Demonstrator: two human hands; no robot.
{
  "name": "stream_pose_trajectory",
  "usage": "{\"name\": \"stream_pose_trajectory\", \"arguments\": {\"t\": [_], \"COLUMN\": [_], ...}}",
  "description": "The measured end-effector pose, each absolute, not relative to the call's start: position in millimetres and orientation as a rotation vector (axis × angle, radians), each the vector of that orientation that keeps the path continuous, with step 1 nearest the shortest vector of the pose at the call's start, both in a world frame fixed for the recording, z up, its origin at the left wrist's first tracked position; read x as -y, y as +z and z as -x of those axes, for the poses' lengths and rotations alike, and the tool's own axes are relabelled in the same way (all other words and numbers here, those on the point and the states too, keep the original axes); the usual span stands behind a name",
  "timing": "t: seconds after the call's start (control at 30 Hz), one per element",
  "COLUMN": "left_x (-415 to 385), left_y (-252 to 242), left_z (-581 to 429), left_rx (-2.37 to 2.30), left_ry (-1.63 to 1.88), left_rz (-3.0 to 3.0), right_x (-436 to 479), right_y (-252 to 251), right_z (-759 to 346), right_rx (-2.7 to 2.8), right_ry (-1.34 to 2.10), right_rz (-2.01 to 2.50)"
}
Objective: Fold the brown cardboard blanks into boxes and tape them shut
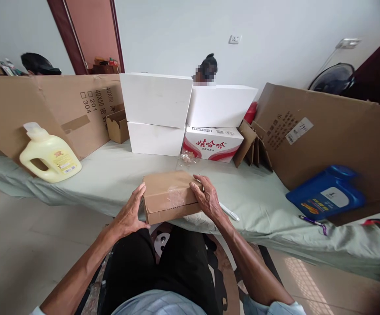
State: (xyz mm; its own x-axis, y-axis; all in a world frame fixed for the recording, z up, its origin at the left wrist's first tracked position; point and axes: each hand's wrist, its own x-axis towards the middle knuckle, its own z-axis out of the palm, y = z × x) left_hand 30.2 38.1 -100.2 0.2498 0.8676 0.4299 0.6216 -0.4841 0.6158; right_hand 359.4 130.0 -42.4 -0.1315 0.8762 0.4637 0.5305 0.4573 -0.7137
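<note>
A small brown cardboard box (pixel 168 192) sits at the near edge of the cloth-covered table (pixel 117 175), with clear tape across its front. My left hand (pixel 131 212) grips its left end, fingers curled round the side. My right hand (pixel 207 197) presses on its right end, fingers wrapped over the top edge. A white pen-like tool (pixel 229 212) lies on the cloth just right of my right hand. My legs in black trousers are below the table edge.
A yellow detergent jug (pixel 50 157) lies at the left, a blue jug (pixel 328 197) at the right. White foam boxes (pixel 157 113) and a red-and-white carton (pixel 212 143) stand behind. Large cardboard sheets (pixel 334 135) lean at both sides. A person sits behind the boxes.
</note>
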Motion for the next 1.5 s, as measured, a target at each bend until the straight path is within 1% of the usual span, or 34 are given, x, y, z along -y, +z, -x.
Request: {"name": "stream_pose_trajectory", "arguments": {"t": [0.13,0.3,0.37,0.47,0.53,0.7,1.0,1.13,1.27,1.37,1.5], "left_x": [-42,-40,-37,-35,-34,-35,-36,-37,-38,-37,-37], "left_y": [-101,-85,-78,-72,-71,-72,-66,-65,-61,-55,-45], "left_z": [-37,-36,-35,-35,-36,-38,-34,-35,-39,-42,-46], "left_rx": [-1.397,-1.396,-1.410,-1.414,-1.407,-1.414,-1.401,-1.383,-1.375,-1.367,-1.344], "left_ry": [1.222,1.253,1.266,1.274,1.282,1.271,1.214,1.250,1.245,1.220,1.198], "left_rz": [-2.369,-2.334,-2.326,-2.311,-2.290,-2.243,-2.249,-2.245,-2.267,-2.282,-2.315], "right_x": [-132,-132,-132,-129,-125,-119,-123,-122,-109,-87,-56], "right_y": [-37,-39,-51,-80,-100,-124,-128,-121,-98,-67,-21], "right_z": [-355,-386,-410,-448,-467,-483,-489,-491,-480,-457,-424], "right_rx": [1.780,1.829,1.940,2.194,2.272,2.230,2.040,1.873,1.750,1.819,2.118], "right_ry": [0.501,0.531,0.368,-0.024,-0.129,-0.139,-0.013,0.039,0.073,0.176,0.370], "right_rz": [1.218,1.231,1.320,1.621,1.779,1.857,1.862,1.821,1.706,1.446,1.043]}}
